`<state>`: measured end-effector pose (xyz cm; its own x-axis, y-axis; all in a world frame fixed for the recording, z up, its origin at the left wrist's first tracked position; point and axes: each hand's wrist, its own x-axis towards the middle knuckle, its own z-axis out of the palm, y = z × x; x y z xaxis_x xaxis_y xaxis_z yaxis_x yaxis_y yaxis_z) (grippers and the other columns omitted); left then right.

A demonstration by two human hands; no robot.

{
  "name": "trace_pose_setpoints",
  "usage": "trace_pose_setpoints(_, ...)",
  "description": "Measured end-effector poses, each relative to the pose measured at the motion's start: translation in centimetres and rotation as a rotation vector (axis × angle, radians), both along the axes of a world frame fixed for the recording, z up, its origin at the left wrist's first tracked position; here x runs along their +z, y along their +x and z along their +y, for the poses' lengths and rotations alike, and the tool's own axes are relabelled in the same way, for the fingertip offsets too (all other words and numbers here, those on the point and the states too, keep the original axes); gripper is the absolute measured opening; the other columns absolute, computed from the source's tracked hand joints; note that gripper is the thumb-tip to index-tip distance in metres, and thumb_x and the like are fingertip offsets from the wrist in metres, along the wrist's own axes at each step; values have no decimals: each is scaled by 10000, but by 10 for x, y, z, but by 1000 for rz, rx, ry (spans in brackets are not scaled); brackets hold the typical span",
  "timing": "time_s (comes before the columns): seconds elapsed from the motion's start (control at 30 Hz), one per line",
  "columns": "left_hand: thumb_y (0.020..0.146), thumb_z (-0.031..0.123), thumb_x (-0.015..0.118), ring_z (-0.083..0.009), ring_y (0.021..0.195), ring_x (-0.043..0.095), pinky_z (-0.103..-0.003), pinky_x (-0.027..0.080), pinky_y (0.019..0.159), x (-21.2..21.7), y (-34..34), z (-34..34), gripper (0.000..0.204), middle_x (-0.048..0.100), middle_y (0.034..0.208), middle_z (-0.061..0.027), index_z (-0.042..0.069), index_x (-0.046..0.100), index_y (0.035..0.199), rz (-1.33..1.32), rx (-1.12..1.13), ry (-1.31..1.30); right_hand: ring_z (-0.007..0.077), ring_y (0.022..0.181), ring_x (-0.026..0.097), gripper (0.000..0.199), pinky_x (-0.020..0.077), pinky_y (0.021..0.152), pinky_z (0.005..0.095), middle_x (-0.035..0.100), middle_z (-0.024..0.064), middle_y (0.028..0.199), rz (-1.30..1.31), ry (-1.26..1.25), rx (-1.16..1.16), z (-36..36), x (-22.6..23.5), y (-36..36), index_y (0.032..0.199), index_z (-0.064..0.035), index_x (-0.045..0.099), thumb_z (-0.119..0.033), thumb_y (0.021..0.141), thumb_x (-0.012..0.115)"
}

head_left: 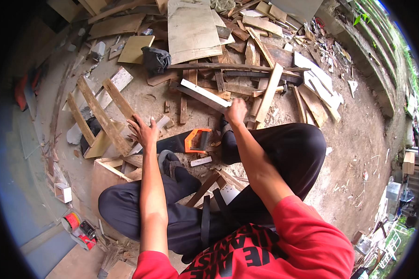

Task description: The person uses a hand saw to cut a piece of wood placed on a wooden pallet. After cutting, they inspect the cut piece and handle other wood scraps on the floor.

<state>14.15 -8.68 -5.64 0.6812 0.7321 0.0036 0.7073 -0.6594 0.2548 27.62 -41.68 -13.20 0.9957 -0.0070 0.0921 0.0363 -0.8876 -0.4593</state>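
In my right hand (237, 110) is the near end of a narrow wooden strip with a white face (205, 96), its far end pointing up and to the left. My fingers are closed round it. My left hand (143, 132) has its fingers spread, at the near end of a brown wooden slat (118, 97); whether it presses on it I cannot tell. More slats (102, 116) lean side by side left of that hand. Between my feet lies a handsaw with an orange handle (189, 141) and a dark blade (170, 143), close to a short white offcut (201, 161).
Scrap boards and sticks pile up ahead, with a large pale panel (191, 32) and a black bag (156, 60). White boards (314, 76) lie at the far right. A small wooden frame (111, 168) and a red-and-black tin (86, 239) are on the left.
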Motion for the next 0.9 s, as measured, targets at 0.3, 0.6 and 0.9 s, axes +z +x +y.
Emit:
trace_pose_setpoints(0.3, 960, 550, 489, -408, 1488, 218, -568, 221, 1176, 22, -30, 35, 835, -19, 1666, -160, 150, 132, 1600, 93, -228, -317, 364, 1211, 545, 460, 458, 950, 556, 537, 187, 1260, 334, -219, 91, 28, -21, -4, 1185, -31, 548, -273, 842, 736)
trace_pose_setpoints(0.6, 909, 588, 546, -372, 1459, 314, -663, 228, 1129, 20, -16, 5, 979, -153, 1660, -112, 146, 13, 1601, 175, -173, -244, 483, 895, 633, 436, 500, 773, 538, 651, 300, 916, 48, 327, 346, 19, -35, -12, 1080, 24, 488, -356, 933, 643)
trace_pose_setpoints(0.9, 910, 582, 563, -392, 1476, 267, -568, 275, 1143, 23, -33, 23, 965, -107, 1668, -122, 174, 34, 1607, 111, -193, -308, 472, 807, 652, 669, 507, 732, 513, 647, 309, 809, 300, 558, 94, 89, 43, -49, 904, 62, 588, -606, 922, 586)
